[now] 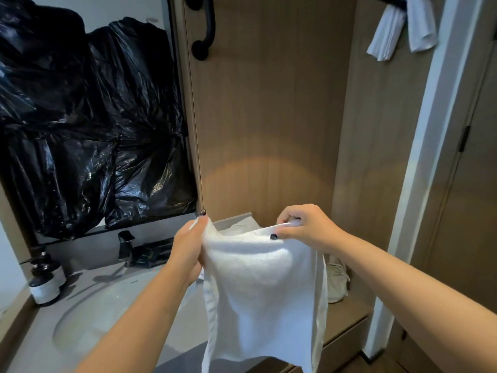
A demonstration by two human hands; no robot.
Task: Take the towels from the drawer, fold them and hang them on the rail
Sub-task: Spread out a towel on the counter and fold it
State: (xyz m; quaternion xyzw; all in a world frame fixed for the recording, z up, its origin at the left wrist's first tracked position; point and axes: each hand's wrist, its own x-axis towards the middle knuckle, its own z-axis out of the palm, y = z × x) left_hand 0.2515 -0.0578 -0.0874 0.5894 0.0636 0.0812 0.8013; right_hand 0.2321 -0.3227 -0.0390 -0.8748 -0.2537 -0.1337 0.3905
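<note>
**Folding step: towel held up by its top edge**

A soft white terry towel hangs in front of the person, above the grey countertop. The left hand pinches one top corner and the right hand pinches the other. Two white folded towels already drape over the black metal rail at upper right. Next, it seems, the corners must meet evenly, then go up to the rail
</note>
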